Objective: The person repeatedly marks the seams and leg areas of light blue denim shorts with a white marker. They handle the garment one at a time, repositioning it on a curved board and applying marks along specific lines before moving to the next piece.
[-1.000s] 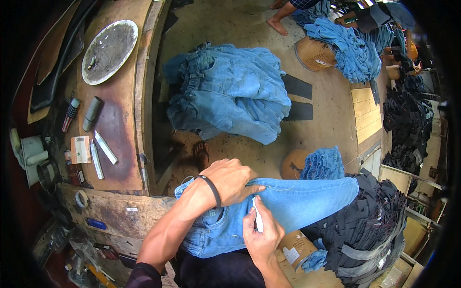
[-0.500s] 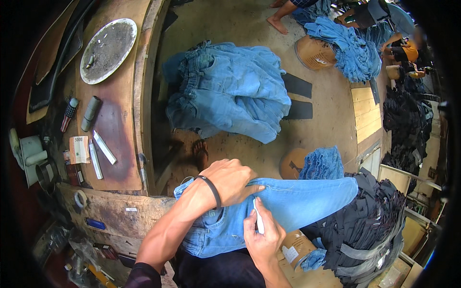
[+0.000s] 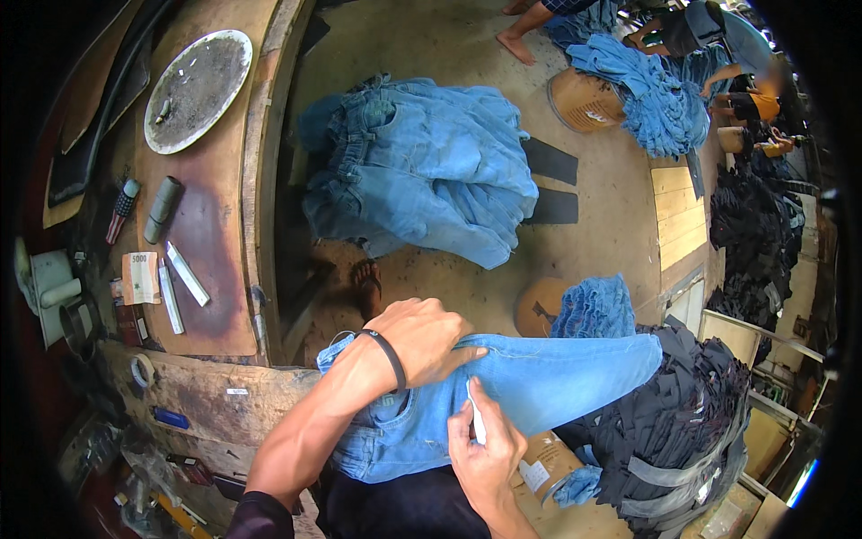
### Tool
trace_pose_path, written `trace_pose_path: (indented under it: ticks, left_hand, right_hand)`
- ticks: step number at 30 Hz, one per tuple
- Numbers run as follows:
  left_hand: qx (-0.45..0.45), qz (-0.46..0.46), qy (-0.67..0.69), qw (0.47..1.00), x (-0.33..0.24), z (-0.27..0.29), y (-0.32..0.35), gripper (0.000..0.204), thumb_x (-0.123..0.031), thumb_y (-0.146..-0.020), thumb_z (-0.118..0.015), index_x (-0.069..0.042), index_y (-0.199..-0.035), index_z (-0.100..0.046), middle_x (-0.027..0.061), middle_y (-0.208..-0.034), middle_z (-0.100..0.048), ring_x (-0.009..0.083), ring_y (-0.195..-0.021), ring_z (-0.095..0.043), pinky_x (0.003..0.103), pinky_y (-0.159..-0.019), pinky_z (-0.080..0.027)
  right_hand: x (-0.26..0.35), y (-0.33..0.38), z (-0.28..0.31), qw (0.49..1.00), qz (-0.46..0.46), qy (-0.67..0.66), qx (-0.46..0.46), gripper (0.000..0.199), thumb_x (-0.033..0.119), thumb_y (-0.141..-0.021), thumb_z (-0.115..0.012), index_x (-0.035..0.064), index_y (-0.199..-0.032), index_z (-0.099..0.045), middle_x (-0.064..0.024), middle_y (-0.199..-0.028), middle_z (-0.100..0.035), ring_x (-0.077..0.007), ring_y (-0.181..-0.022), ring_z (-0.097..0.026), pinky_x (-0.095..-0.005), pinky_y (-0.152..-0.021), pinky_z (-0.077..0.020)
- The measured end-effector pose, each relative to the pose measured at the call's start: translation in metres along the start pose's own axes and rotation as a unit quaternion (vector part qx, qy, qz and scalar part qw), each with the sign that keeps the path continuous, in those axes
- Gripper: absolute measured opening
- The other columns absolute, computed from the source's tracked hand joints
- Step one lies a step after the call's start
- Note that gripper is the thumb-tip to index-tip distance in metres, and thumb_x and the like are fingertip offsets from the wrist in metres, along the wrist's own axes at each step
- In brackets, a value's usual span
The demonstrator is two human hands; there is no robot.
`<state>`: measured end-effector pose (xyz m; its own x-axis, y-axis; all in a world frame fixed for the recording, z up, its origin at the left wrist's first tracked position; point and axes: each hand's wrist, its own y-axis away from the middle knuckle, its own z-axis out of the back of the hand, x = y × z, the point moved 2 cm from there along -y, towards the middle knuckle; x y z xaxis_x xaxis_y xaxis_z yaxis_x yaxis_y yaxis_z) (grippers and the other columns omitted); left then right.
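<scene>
A pair of light blue jeans (image 3: pixel 548 377) lies across my lap, one leg stretching to the right. My left hand (image 3: pixel 422 340), with a dark band at the wrist, is closed on the upper edge of the jeans, thumb lying on top and fingertips hidden. Below it, my right hand (image 3: pixel 487 449) pinches a slim white stick-like tool (image 3: pixel 477 415), whose upper end is at the denim just under my left thumb. Whether that end is a blade or a marking tip I cannot make out.
At left, a wooden table (image 3: pixel 211 287) holds a dirty oval plate (image 3: pixel 199 90), a grey cylinder (image 3: pixel 162 209), white sticks (image 3: pixel 187 274) and a banknote (image 3: pixel 140 278). Jeans are heaped (image 3: pixel 431 171) ahead. Dark cloth is piled (image 3: pixel 673 422) at right. People work at the far right.
My right hand and the white tool have shifted slightly left along with the whole view. My left hand keeps its hold on the jeans.
</scene>
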<state>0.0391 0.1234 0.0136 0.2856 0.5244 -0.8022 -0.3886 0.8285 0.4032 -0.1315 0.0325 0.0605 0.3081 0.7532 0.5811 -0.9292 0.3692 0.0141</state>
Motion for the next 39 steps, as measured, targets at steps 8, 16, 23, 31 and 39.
trace_pose_path:
  ticks: [8,16,23,31,39]
  left_hand:
    - [-0.030,-0.024,-0.008,0.999,-0.0011,-0.0017,0.0007,0.045,-0.044,-0.099,-0.071,-0.001,-0.090,-0.079,0.0252,-0.077,-0.072,0.0450,-0.079,-0.073,0.052,-0.073,-0.059]
    - [-0.025,-0.018,-0.013,0.999,0.0006,-0.0039,-0.0002,0.045,-0.044,-0.099,-0.071,0.000,-0.092,-0.079,0.0252,-0.077,-0.072,0.0453,-0.079,-0.072,0.052,-0.073,-0.059]
    - [-0.035,-0.019,-0.007,0.999,0.0003,-0.0042,0.0000,0.043,-0.043,-0.099,-0.071,-0.001,-0.093,-0.079,0.0244,-0.076,-0.072,0.0447,-0.079,-0.072,0.052,-0.074,-0.059]
    - [-0.012,0.002,-0.018,1.000,0.0004,-0.0028,-0.0006,0.041,-0.042,-0.098,-0.071,-0.002,-0.096,-0.080,0.0245,-0.079,-0.073,0.0441,-0.080,-0.073,0.051,-0.074,-0.059]
    - [-0.006,0.003,-0.005,1.000,0.0009,-0.0028,-0.0013,0.044,-0.043,-0.100,-0.068,-0.001,-0.090,-0.080,0.0280,-0.080,-0.072,0.0469,-0.083,-0.073,0.053,-0.077,-0.060]
  right_hand:
    - [0.0015,-0.0006,0.0042,1.000,-0.019,-0.002,0.000,0.034,-0.006,-0.088,-0.071,-0.0073,-0.122,-0.073,-0.0224,-0.093,-0.077,-0.0328,-0.075,-0.078,-0.0373,-0.068,-0.0601]
    - [-0.0007,-0.0001,0.0064,1.000,-0.014,0.014,-0.016,0.039,-0.006,-0.086,-0.074,-0.0066,-0.125,-0.072,-0.0174,-0.085,-0.075,-0.0279,-0.066,-0.073,-0.0363,-0.061,-0.0584]
    - [-0.0038,0.0015,0.0057,1.000,-0.007,-0.006,-0.019,0.040,-0.005,-0.087,-0.074,-0.0059,-0.127,-0.072,-0.0181,-0.088,-0.075,-0.0282,-0.067,-0.073,-0.0369,-0.062,-0.0585]
    - [-0.0034,0.0011,0.0083,0.999,-0.032,0.019,0.026,0.038,-0.004,-0.088,-0.074,-0.0062,-0.126,-0.072,-0.0184,-0.091,-0.076,-0.0282,-0.069,-0.074,-0.0372,-0.064,-0.0593]
    - [-0.0052,0.0005,0.0100,1.000,-0.026,-0.002,-0.002,0.038,-0.004,-0.088,-0.074,-0.0072,-0.126,-0.072,-0.0203,-0.099,-0.078,-0.0307,-0.076,-0.077,-0.0377,-0.067,-0.0608]
